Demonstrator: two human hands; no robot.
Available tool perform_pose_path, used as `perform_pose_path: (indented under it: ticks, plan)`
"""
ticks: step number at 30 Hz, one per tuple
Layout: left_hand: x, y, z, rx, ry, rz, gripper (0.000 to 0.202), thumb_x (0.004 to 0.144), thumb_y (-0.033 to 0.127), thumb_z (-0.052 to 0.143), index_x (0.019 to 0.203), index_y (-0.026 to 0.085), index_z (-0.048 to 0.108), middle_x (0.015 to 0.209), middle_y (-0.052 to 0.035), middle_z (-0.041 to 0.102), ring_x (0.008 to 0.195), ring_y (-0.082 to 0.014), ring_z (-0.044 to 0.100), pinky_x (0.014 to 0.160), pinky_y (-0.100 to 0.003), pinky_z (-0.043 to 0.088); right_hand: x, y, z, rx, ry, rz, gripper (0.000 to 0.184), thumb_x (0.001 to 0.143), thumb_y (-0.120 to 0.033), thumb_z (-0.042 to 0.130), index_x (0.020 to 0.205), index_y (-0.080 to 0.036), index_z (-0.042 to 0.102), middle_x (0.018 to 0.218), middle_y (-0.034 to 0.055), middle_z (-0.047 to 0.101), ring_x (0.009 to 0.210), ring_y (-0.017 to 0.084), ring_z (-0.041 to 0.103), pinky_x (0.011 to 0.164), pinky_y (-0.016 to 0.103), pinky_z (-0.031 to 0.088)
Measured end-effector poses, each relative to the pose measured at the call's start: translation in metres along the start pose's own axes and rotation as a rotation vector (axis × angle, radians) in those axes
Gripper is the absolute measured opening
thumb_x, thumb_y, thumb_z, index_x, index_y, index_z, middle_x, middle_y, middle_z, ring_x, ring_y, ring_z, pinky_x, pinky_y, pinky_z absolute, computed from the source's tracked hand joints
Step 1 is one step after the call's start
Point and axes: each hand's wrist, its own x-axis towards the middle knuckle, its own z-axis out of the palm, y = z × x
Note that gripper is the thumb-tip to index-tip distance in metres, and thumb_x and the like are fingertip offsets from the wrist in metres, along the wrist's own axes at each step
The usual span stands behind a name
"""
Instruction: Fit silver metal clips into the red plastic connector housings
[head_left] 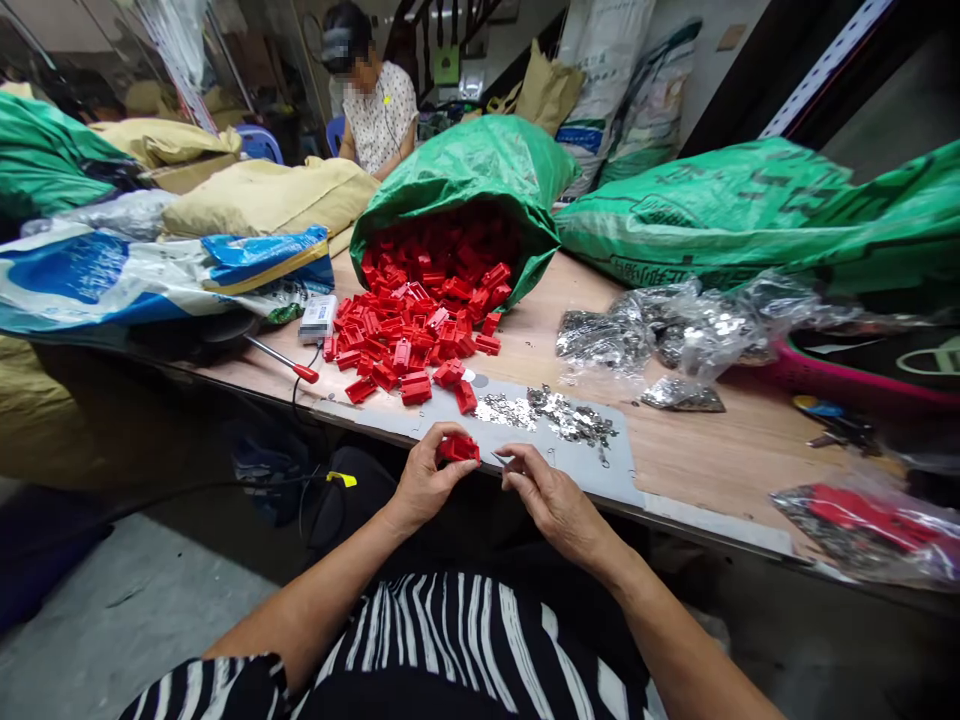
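Between the thumb and fingers of my left hand (427, 485) is a red plastic part (459, 449), held at the table's front edge. Just to its right, my right hand (546, 495) pinches a small, thin metal piece (500, 459), its tip pointing at the red part with a gap between. Beyond my hands, a heap of similar red parts (409, 335) spills from the mouth of a green woven sack (472, 160). Small flat silvery metal pieces (574, 415) lie spread on a grey mat (619, 465) in front of my right hand.
Clear plastic bags of metal pieces (607, 340) lie on the right. Farther right are a pink-rimmed basket (817, 375) and a bag with red parts (874, 520). A red-tipped lever (304, 372) sticks out on the left. Another person (379, 110) sits behind the sacks.
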Motion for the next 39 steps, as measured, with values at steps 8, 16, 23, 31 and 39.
perform_pose_path:
  ticks: [8,16,23,31,39]
  plan:
    - [-0.016,0.021,0.009,-0.868,0.022,-0.510,0.015,0.079,0.022,0.071,0.074,0.015,0.058,0.078,-0.0032,0.072,0.082,-0.0175,0.071,0.085,-0.029,0.050,-0.001,-0.020,0.004,-0.029,-0.064,-0.054,0.047,0.099,-0.041,0.036,0.144,-0.025,0.036,0.081,0.0012,0.065,0.073,0.017,0.062,0.070,0.028,0.047]
    - [-0.020,0.034,0.012,-1.086,0.084,-0.733,0.029,0.097,0.020,0.043,0.085,0.007,0.066,0.080,-0.0102,0.075,0.076,-0.0189,0.073,0.088,-0.036,0.054,0.000,-0.024,0.004,0.003,-0.023,-0.164,0.039,0.099,-0.037,0.040,0.136,-0.027,0.046,0.120,0.0033,0.067,0.105,0.019,0.065,0.088,0.028,0.050]
    - [-0.025,0.035,0.019,-1.125,0.103,-0.765,0.034,0.097,0.023,0.041,0.085,0.005,0.067,0.080,-0.0119,0.075,0.075,-0.0194,0.073,0.096,-0.040,0.051,-0.002,-0.021,0.005,-0.121,0.054,-0.217,0.033,0.098,-0.032,0.043,0.129,-0.025,0.054,0.120,0.0043,0.068,0.105,0.019,0.066,0.090,0.029,0.051]
    - [-0.035,0.015,0.018,-1.089,0.051,-0.775,0.026,0.095,0.024,0.047,0.089,0.007,0.066,0.087,-0.0117,0.074,0.083,-0.0209,0.073,0.099,-0.041,0.047,-0.002,-0.014,0.012,0.006,0.080,-0.170,0.032,0.099,-0.033,0.038,0.114,-0.023,0.064,0.105,0.0045,0.072,0.089,0.017,0.069,0.079,0.024,0.051]
    - [-0.034,-0.066,0.005,-0.605,0.061,-1.084,0.018,0.086,0.023,0.059,0.080,0.008,0.065,0.070,-0.0101,0.070,0.063,-0.0202,0.070,0.083,-0.040,0.050,-0.019,0.045,0.040,-0.213,-0.179,0.156,0.028,0.095,-0.037,0.043,0.103,-0.023,0.066,0.083,0.0020,0.071,0.076,0.019,0.066,0.068,0.026,0.047]
